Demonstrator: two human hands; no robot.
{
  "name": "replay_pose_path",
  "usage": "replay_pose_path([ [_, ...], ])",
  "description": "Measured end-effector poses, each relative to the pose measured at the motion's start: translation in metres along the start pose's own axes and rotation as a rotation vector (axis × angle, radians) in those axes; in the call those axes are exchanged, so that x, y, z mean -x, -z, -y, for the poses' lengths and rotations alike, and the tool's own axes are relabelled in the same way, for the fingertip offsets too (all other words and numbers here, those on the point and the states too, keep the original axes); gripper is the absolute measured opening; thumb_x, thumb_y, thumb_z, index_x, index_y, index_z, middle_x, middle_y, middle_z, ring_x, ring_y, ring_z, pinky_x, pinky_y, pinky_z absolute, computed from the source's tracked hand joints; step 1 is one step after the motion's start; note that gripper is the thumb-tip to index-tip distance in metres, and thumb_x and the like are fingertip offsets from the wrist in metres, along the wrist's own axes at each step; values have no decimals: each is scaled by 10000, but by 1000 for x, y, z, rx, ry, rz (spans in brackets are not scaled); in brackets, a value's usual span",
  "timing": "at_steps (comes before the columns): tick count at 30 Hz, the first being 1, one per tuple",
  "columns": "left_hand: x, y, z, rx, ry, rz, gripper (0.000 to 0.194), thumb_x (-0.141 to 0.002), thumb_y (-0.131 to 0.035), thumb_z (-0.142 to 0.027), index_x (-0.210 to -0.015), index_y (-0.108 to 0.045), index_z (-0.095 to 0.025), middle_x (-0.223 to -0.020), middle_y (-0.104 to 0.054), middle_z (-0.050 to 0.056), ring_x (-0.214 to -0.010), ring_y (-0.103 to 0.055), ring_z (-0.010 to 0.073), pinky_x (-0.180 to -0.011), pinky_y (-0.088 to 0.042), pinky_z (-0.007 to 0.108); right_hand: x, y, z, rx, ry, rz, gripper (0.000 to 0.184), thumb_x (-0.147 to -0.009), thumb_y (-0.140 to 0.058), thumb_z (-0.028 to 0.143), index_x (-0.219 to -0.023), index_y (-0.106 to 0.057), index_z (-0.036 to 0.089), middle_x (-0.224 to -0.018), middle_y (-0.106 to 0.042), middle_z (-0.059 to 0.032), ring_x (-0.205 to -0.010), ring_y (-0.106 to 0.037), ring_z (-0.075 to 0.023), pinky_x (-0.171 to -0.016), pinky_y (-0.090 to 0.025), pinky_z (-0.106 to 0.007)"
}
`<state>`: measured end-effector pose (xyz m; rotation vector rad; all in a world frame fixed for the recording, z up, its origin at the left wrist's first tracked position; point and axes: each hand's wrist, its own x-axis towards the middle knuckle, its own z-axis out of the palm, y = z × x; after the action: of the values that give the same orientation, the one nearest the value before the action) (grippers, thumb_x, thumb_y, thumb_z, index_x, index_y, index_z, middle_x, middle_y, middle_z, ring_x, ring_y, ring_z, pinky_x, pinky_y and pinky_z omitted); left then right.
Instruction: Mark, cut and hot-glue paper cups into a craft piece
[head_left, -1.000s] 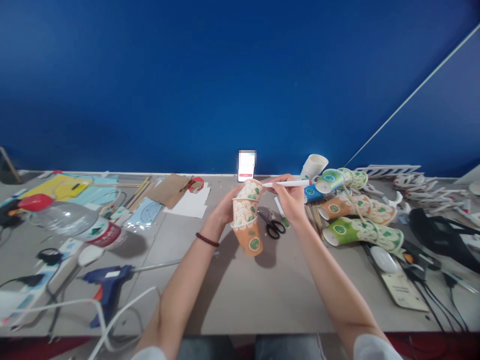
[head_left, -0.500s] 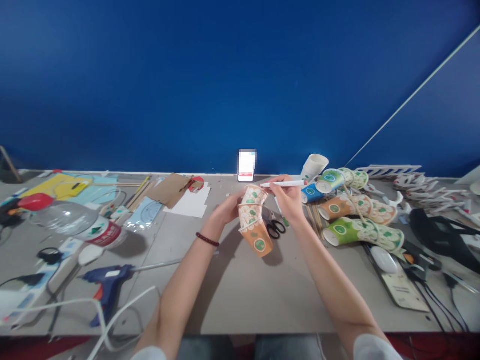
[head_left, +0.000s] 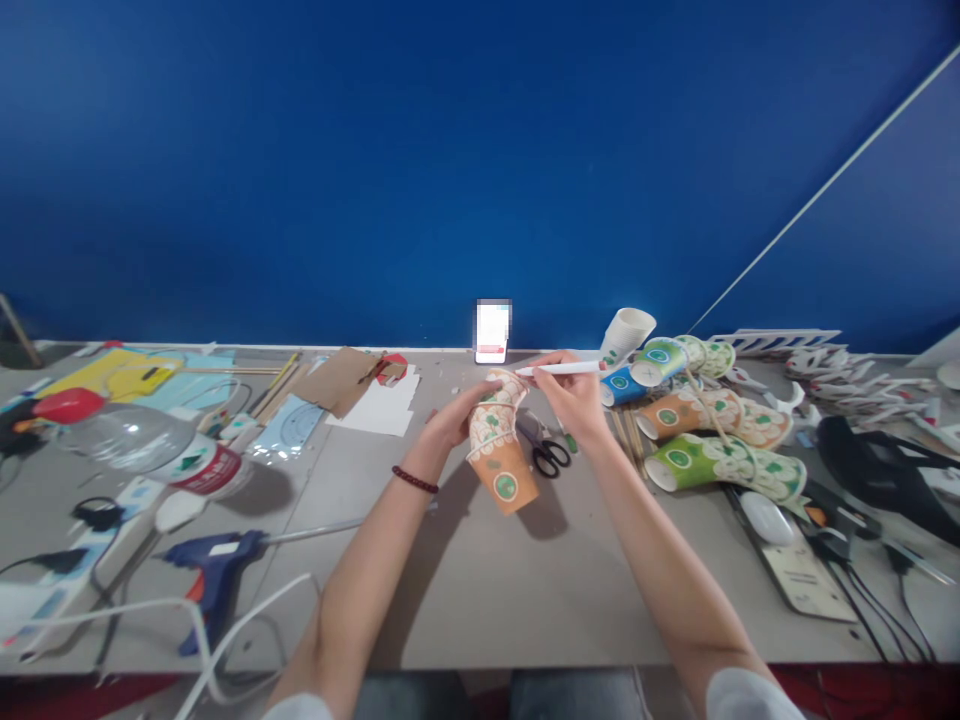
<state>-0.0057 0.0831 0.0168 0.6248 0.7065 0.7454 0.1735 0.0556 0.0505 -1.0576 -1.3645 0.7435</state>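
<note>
While left hand [head_left: 454,416] holds cups [head_left: 501,455] | right hand [head_left: 577,400] pinches marker [head_left: 576,368] — near-level

Bent paper-cup stack [head_left: 501,465] gripped in left hand [head_left: 452,418] above table [head_left: 570,600], orange end pointed down toward wearer. White pen [head_left: 562,369] pinched in right hand [head_left: 576,402], tip held at stack's upper end; contact not discernible. Scissors [head_left: 550,459] laid just beside stack, near right forearm. Phone [head_left: 492,330] stood upright before blue wall [head_left: 450,180]. Far right: green cup stack [head_left: 694,463] and orange cup stack [head_left: 671,414] laid side by side. Left: glue gun [head_left: 217,565], red-capped bottle [head_left: 161,445], brown cardboard [head_left: 337,382] spread about.
</note>
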Motion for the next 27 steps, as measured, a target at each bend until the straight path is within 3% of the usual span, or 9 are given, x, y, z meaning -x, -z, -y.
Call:
replay_pose_path([
  [4, 10, -16, -8, -137, -8, -131, 275, -860, -635, -309, -1039, -711, -115, -877, -754, 93, -657, -654, 171, -725, -509, 295, 0, 1, 2, 127, 31, 27, 112, -800, -644, 301, -827, -671, 195, -821, -704, -29, -704, -656, -161, -687, -542, -307],
  [9, 11, -18, -8, -196, -27, -197, 210, -854, -646, -287, -981, -727, -141, -835, -745, 64, -756, -672, 184, -778, -509, 278, 1, 0, 7, 208, 116, 44, 101, -785, -619, 272, -798, -678, 192, -767, -702, -26, -680, -639, -160, -639, -525, -283],
  [12, 10, -18, -8, -204, -13, -199, 215, -863, -630, -303, -966, -725, -139, -819, -739, 72, -770, -672, 198, -768, -510, 291, 1, 0, 8, 223, 138, 53, 95, -789, -606, 267, -795, -669, 196, -777, -706, -28, -690, -642, -161, -646, -525, -284],
  [19, 13, -21, -9, -195, -6, -200, 161, -883, -615, -278, -855, -713, -153, -727, -709, 45, -649, -627, 147, -688, -499, 250, 1, -1, 7, 278, 172, 62, 91, -799, -592, 258, -808, -663, 202, -800, -716, -34, -691, -649, -160, -639, -528, -284],
  [27, 10, -17, -8, -208, -50, -188, 178, -849, -641, -277, -936, -730, -150, -843, -749, 71, -825, -691, 205, -751, -526, 271, 2, -1, 6, 309, 180, 58, 86, -785, -592, 249, -790, -665, 204, -769, -719, -34, -660, -643, -166, -623, -521, -286],
])
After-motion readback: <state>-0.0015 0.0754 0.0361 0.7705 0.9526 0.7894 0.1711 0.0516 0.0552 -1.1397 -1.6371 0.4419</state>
